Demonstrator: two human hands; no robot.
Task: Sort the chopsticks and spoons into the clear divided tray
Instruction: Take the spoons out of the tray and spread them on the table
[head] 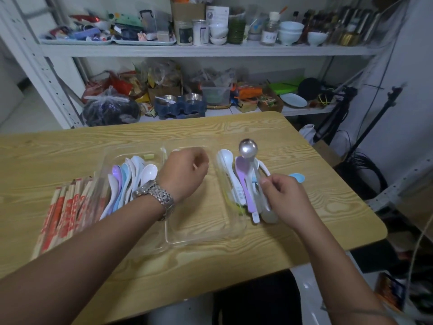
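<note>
Table (70, 156): light wood-grain top, carrying all the task's things.
Clear divided tray (196, 240): transparent plastic, set mid-table; its walls are hard to trace, but a left section, a middle section and a right-hand strip can be made out.
Left section: a fanned row of plastic spoons (127, 181), white, pale blue and lilac, bowls pointing away from the person, handles toward them. A small green scrap lies at the far edge.
Middle section: the wood shows through its floor; the left hand covers the far part, so whether anything lies there cannot be told.
Right side: a second cluster of spoons (236, 181), white ones plus a purple spoon (244, 181); whether these lie inside the tray's right strip or just past its wall cannot be told.
Metal spoon (248, 148): round shiny bowl raised above the right cluster, handle running down toward the right hand.
Blue spoon (297, 177): on the bare table, just right of the right hand.
Chopsticks (68, 207): a bundle in red-printed paper sleeves, on the table left of the tray, touching or overlapping its left wall.
Left hand (185, 173): over the middle section, fingers curled in; a thin pale sliver shows at the fingers, too small to identify. Metal watch (155, 195) on the wrist.
Right hand (281, 195): fingers pinched narrow at the handles in the right cluster; apparently on the metal spoon's handle, though the contact is blurred.
Shelves (206, 50): behind the table, crowded with bowls, jars and bags.
</note>
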